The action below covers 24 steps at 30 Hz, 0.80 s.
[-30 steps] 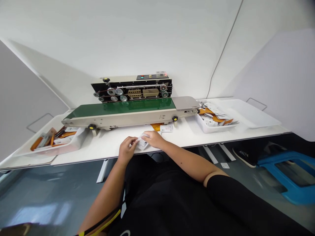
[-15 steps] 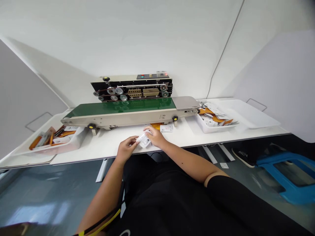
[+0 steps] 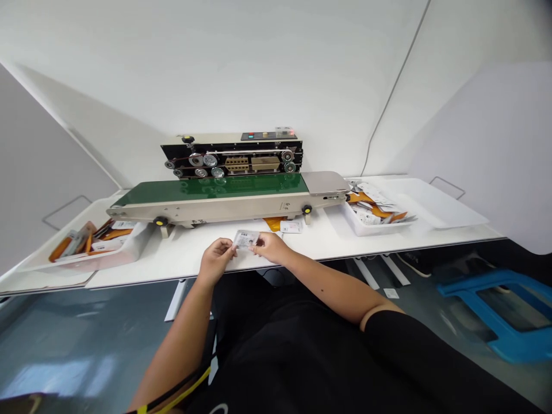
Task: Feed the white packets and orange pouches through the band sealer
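Observation:
Both my hands hold one small white printed packet (image 3: 245, 238) just above the front edge of the white table (image 3: 194, 256). My left hand (image 3: 215, 257) pinches its left end and my right hand (image 3: 268, 247) pinches its right end, so the packet lies level between them. Behind it stands a band sealing machine (image 3: 233, 158) with a long green conveyor belt (image 3: 215, 187). Another white packet (image 3: 291, 226) and an orange one (image 3: 274, 222) lie on the table under the belt's front rail.
A white tray (image 3: 375, 221) of orange and white packets sits right of the conveyor, with a shallow white tray (image 3: 435, 204) beyond it. At the left a tray (image 3: 86, 247) holds more orange packets. A blue stool (image 3: 495, 310) stands on the floor at right.
The packet has been turned from tilted to level and lifted slightly toward the machine, with both hands shifting a little left while keeping hold of it.

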Each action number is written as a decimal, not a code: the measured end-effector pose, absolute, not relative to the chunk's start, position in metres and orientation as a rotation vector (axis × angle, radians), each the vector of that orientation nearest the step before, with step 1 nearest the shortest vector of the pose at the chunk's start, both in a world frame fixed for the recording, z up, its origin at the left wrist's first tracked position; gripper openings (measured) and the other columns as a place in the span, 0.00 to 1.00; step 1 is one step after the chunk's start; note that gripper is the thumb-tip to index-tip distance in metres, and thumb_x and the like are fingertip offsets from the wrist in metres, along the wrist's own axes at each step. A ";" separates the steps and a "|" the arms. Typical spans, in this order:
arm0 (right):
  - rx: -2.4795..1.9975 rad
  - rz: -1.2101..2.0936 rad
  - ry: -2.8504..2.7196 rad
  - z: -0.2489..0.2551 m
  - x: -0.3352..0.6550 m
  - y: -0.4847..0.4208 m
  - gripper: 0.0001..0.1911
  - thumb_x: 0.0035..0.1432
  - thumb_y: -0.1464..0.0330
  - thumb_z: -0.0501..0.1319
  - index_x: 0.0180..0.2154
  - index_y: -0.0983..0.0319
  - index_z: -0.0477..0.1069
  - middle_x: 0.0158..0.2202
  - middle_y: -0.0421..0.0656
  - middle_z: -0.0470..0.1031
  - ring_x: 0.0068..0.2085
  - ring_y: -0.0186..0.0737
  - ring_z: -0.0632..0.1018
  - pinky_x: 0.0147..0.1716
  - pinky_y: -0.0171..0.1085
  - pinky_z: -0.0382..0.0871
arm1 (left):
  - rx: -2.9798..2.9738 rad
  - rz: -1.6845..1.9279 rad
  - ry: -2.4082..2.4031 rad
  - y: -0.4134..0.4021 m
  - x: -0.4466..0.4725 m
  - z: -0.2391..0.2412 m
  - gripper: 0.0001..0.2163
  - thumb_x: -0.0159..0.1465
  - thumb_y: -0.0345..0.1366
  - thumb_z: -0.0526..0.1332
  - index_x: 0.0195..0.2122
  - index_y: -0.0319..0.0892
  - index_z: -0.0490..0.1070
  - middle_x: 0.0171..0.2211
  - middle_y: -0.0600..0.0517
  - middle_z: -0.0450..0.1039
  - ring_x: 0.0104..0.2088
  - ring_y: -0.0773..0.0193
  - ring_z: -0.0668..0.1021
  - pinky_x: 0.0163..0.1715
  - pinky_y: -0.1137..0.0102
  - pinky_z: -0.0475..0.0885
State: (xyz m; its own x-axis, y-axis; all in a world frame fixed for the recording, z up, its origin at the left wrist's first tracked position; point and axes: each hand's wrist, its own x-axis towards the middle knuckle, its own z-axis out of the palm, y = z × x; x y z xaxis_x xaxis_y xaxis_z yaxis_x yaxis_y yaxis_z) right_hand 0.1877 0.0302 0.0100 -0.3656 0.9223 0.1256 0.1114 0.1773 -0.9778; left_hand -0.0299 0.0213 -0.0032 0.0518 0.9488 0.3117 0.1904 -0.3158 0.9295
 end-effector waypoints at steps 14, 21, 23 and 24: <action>-1.062 0.780 -1.054 0.147 0.302 0.132 0.08 0.65 0.69 0.58 0.47 0.60 0.70 0.23 0.34 0.69 0.19 0.28 0.67 0.17 0.26 0.59 | 1.789 1.334 1.173 0.007 -0.024 0.013 0.12 0.67 0.46 0.62 0.38 0.42 0.75 0.36 0.48 0.79 0.33 0.61 0.78 0.37 0.66 0.75; -1.258 1.042 -0.919 0.153 0.330 0.178 0.09 0.54 0.78 0.58 0.29 0.60 0.60 0.17 0.32 0.59 0.17 0.27 0.61 0.16 0.26 0.45 | 1.796 1.342 1.200 0.012 -0.026 0.008 0.12 0.66 0.48 0.62 0.36 0.43 0.74 0.38 0.47 0.79 0.38 0.58 0.80 0.39 0.65 0.76; -1.278 1.064 -0.940 0.153 0.325 0.186 0.12 0.53 0.79 0.59 0.27 0.60 0.59 0.17 0.33 0.60 0.18 0.27 0.62 0.17 0.27 0.47 | 1.801 1.334 1.206 0.014 -0.027 0.006 0.12 0.66 0.48 0.62 0.36 0.43 0.75 0.38 0.47 0.79 0.39 0.58 0.80 0.40 0.65 0.76; -1.290 1.062 -0.950 0.153 0.322 0.190 0.12 0.53 0.80 0.59 0.27 0.60 0.59 0.18 0.34 0.61 0.18 0.28 0.62 0.17 0.27 0.49 | 1.807 1.327 1.210 0.015 -0.028 0.005 0.12 0.66 0.48 0.62 0.37 0.43 0.75 0.38 0.48 0.79 0.39 0.58 0.80 0.40 0.66 0.76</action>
